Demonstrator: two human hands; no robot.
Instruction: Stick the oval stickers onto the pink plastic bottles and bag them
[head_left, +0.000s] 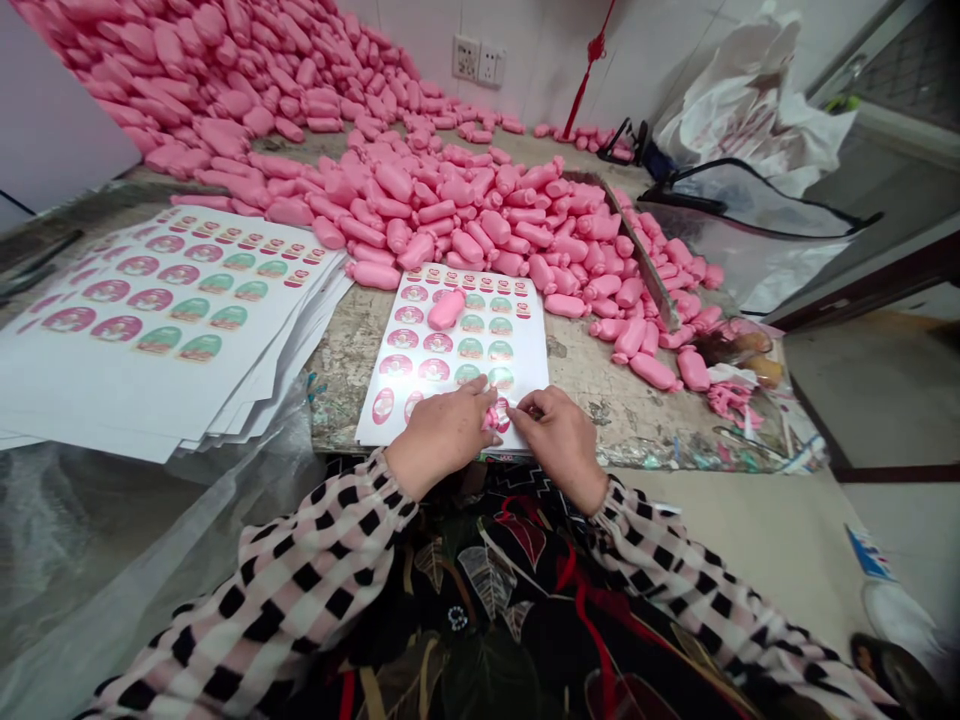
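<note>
Your checked sleeves reach in from the bottom of view. Furthest left, clear plastic sheeting hangs below the tabletop, and a stack of printed sticker sheets lies on it. Your left hand rests on a single sticker sheet, its fingers pinched together on a small crumpled pink scrap. Your right hand sits just beside, its fingers close together at the scrap, though you cannot tell whether they grip it. One pink sausage lies on that sheet, below a heaped pile of pink sausages. A metal strip runs through the pile, and a white plastic bag sits far right.
</note>
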